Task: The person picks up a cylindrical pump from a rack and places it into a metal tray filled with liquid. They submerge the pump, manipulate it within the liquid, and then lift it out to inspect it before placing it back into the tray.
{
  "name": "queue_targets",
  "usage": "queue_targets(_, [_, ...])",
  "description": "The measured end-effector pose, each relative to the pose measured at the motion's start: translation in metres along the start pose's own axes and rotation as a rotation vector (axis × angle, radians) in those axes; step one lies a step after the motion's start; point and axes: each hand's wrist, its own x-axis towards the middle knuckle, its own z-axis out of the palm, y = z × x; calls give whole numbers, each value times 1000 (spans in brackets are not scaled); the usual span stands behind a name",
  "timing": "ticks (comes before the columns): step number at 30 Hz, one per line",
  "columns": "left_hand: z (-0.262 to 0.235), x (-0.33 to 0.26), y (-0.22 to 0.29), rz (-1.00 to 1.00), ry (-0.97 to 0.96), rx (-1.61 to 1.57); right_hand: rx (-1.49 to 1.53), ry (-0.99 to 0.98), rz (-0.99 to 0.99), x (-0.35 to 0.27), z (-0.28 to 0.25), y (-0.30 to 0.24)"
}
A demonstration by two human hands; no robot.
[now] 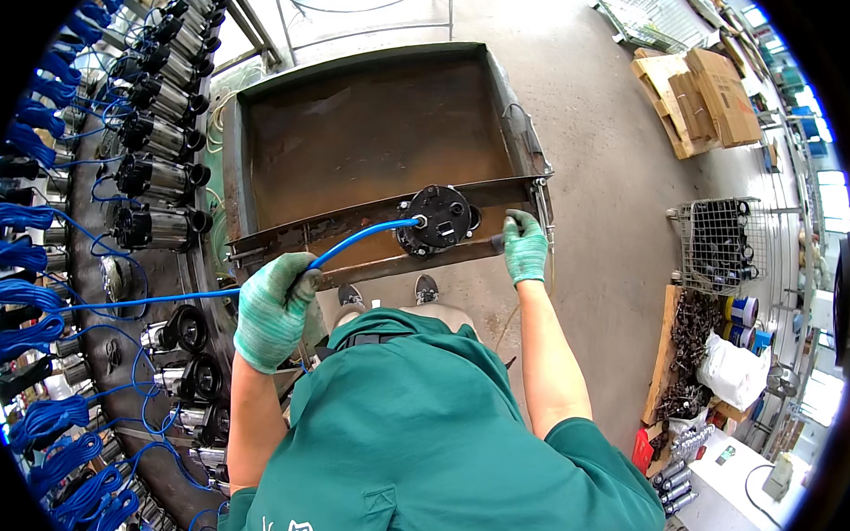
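Near the tank's edge (239, 165), left hand (275, 312) grips blue cable (360, 235); right hand (526, 249), grip unclear, has floor (614, 207) rightward.

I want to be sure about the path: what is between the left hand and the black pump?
In the head view, a bowed length of blue cable spans from the left hand to the black pump.

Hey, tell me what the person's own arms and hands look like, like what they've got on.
The left hand and right hand wear pale green gloves, darker and grayish around the fingers. Both forearms are bare below dark green short sleeves.
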Motion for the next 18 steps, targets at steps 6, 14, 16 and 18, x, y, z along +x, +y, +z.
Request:
queue_targets(6, [-1, 0, -1, 83, 49, 22, -237, -24, -174, -4, 36, -3])
queue_targets(14, [-1, -1, 4, 50, 47, 21, -318, -88, -93, 16, 50, 18])
queue_targets(16, [-2, -1, 2, 17, 82, 39, -323, -140, -4, 18, 49, 16])
queue_targets(18, [-7, -1, -2, -41, 142, 42, -187, -210, 140, 21, 54, 15])
